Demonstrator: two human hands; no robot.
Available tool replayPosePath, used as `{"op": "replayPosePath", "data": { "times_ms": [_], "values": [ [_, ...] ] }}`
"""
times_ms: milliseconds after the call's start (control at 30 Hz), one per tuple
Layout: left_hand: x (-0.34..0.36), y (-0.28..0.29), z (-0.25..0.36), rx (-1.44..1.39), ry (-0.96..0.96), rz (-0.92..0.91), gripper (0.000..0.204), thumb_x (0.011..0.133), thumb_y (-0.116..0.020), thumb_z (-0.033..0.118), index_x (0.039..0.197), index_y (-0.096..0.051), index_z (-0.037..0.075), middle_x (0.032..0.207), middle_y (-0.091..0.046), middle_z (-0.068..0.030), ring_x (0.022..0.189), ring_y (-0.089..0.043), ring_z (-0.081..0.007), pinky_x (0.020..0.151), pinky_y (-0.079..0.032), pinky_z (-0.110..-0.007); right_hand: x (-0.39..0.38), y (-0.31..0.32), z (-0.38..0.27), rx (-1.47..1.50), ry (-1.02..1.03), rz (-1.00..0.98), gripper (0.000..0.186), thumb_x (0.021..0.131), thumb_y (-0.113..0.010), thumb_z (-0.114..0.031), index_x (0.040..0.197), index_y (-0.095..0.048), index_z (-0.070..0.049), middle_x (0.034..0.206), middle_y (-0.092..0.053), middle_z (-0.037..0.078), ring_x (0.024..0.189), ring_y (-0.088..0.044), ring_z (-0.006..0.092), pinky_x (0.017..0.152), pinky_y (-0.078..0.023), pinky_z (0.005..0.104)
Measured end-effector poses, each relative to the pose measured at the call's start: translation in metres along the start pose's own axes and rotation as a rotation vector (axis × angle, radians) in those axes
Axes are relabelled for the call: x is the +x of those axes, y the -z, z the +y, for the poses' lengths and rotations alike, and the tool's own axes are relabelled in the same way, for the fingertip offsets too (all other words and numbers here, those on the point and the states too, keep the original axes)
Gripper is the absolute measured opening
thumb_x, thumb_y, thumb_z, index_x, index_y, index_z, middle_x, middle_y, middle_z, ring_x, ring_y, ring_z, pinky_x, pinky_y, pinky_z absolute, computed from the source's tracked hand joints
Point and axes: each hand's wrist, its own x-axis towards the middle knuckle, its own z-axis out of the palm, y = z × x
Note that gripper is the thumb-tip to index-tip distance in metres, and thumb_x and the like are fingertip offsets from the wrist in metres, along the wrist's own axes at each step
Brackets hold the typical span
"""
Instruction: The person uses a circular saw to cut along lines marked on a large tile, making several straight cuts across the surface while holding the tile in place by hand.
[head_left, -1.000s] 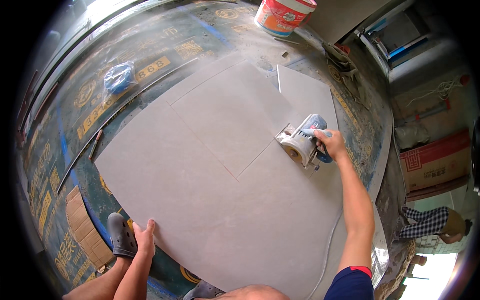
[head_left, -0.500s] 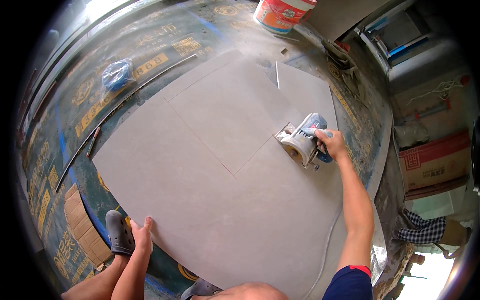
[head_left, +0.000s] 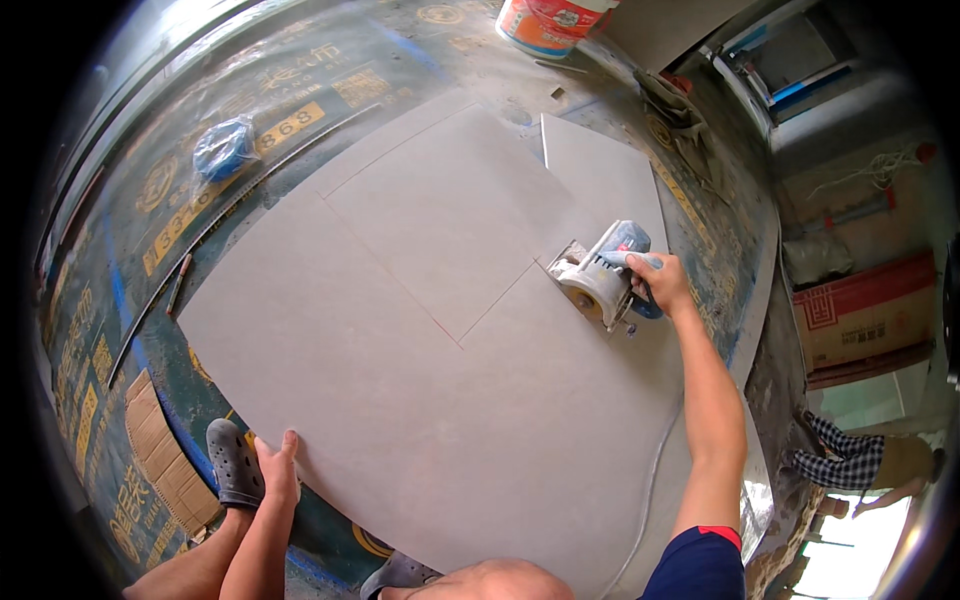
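Observation:
A large grey tile (head_left: pixel 400 400) lies on the covered floor, with faint rectangular lines marked on it and a smaller grey tile (head_left: pixel 598 160) beside it at the back right. My right hand (head_left: pixel 665 280) is closed on the handle of a circular saw (head_left: pixel 600 290), which rests at the tile's right-hand side by the end of a line. A grey cord (head_left: pixel 653 470) runs along the tile beside my forearm. My left hand (head_left: pixel 275 460) grips the tile's lower left edge, next to my foot in a grey clog (head_left: pixel 233 470).
A red-and-white bucket (head_left: pixel 545 30) stands at the back. Blue material in plastic (head_left: pixel 222 150), a long strip (head_left: pixel 310 150), a pencil-like tool (head_left: pixel 178 282) and cardboard (head_left: pixel 160 450) lie left. A co-worker (head_left: pixel 855 458) bends at far right, near a red carton (head_left: pixel 860 320).
The whole scene has shifted slightly up and left in view; my hands and the saw stay much the same on the tile. The co-worker's arm has moved.

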Motion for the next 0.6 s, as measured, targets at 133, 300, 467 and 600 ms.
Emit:
{"op": "replayPosePath", "data": {
  "times_ms": [133,300,467,600],
  "values": [
    [0.0003,-0.0001,-0.0004,-0.007,0.005,0.006,0.051,0.088,-0.064,0.01,0.131,-0.037,-0.001,0.126,-0.049,-0.012,0.116,-0.046,-0.0233,0.101,-0.035,-0.034,-0.0008,0.0022,0.0031,-0.012,-0.019,-0.004,0.034,0.083,-0.073,-0.033,0.08,-0.067,0.001,0.062,-0.061,0.003,0.051,-0.053,0.0079,0.047,-0.041,0.0224],
    [0.0003,-0.0001,-0.0009,-0.048,0.001,-0.024,0.052,0.089,-0.063,0.01,0.132,-0.036,0.0,0.128,-0.047,-0.0124,0.117,-0.045,-0.0236,0.102,-0.034,-0.034,-0.0026,0.0014,0.004,-0.034,-0.022,0.0,0.035,0.083,-0.072,-0.033,0.082,-0.068,0.001,0.063,-0.061,0.003,0.052,-0.054,0.0081,0.049,-0.042,0.0223],
    [0.0016,0.0003,-0.0017,-0.041,0.0,-0.021,0.053,0.089,-0.063,0.01,0.133,-0.035,0.0,0.128,-0.047,-0.0122,0.118,-0.045,-0.0234,0.103,-0.034,-0.034,-0.0045,0.0014,0.0027,-0.102,-0.024,0.016,0.035,0.084,-0.071,-0.034,0.08,-0.068,0.001,0.063,-0.062,0.002,0.053,-0.054,0.0079,0.049,-0.042,0.0229],
    [0.0027,0.0019,-0.0037,-0.034,0.015,-0.018,0.053,0.089,-0.063,0.009,0.133,-0.035,0.0,0.128,-0.047,-0.0117,0.118,-0.045,-0.0235,0.103,-0.034,-0.035,-0.0046,0.0016,0.0046,-0.044,0.004,-0.012,0.034,0.084,-0.071,-0.033,0.077,-0.067,0.0,0.062,-0.061,0.003,0.052,-0.054,0.0079,0.048,-0.042,0.023]
  ]
}}
